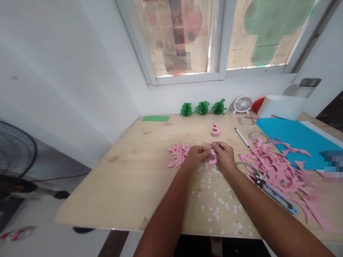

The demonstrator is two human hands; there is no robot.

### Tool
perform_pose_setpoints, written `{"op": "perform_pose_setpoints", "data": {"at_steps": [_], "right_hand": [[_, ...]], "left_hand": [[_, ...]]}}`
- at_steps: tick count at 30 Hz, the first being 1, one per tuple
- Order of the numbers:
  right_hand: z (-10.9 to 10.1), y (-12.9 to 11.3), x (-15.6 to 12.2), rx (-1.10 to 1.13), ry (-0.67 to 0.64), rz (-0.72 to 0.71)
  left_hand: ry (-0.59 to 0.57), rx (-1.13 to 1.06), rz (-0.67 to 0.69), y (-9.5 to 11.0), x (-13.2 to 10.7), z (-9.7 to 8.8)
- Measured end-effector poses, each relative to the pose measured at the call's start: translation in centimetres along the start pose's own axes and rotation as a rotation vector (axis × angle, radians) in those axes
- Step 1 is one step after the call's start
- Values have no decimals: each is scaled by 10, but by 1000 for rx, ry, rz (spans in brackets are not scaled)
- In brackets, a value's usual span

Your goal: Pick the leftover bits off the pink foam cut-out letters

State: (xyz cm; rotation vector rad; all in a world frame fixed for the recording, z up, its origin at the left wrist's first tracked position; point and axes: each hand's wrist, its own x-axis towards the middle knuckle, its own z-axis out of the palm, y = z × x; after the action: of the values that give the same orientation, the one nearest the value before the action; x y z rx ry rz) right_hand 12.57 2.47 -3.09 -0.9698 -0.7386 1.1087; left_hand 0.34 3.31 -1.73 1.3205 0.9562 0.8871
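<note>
My left hand (198,155) and my right hand (225,154) meet over the middle of the table, fingers pinched together. Between them is a pink curved cutout (213,159), apparently of foam or paper. My left fingertips are at its left side and my right fingertips at its upper part. Just left of my left hand lies a pile of pink curved cutouts (177,157). Beyond my hands, a small stack of pink cutouts (215,130) rests on the wood. Small white scraps (214,210) are scattered below my hands.
Right of my right arm lie pink offcuts (281,171), blue-handled scissors (278,196), a white pen (242,137) and blue sheets (300,141). Along the wall stand green paper ornaments (202,107) and a small white fan (242,104). A green strip (155,118) lies at the back left.
</note>
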Motion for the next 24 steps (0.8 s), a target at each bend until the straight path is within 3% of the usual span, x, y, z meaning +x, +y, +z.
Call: {"op": "perform_pose_setpoints", "data": {"at_steps": [9, 15, 24], "right_hand": [[0, 1, 0, 76, -67, 25], [-2, 1, -1, -76, -125, -3], [-2, 4, 1, -198, -151, -36]], "left_hand": [[63, -85, 29, 0, 1, -1], [229, -163, 77, 1, 2, -4], [274, -201, 96, 1, 4, -2]]}}
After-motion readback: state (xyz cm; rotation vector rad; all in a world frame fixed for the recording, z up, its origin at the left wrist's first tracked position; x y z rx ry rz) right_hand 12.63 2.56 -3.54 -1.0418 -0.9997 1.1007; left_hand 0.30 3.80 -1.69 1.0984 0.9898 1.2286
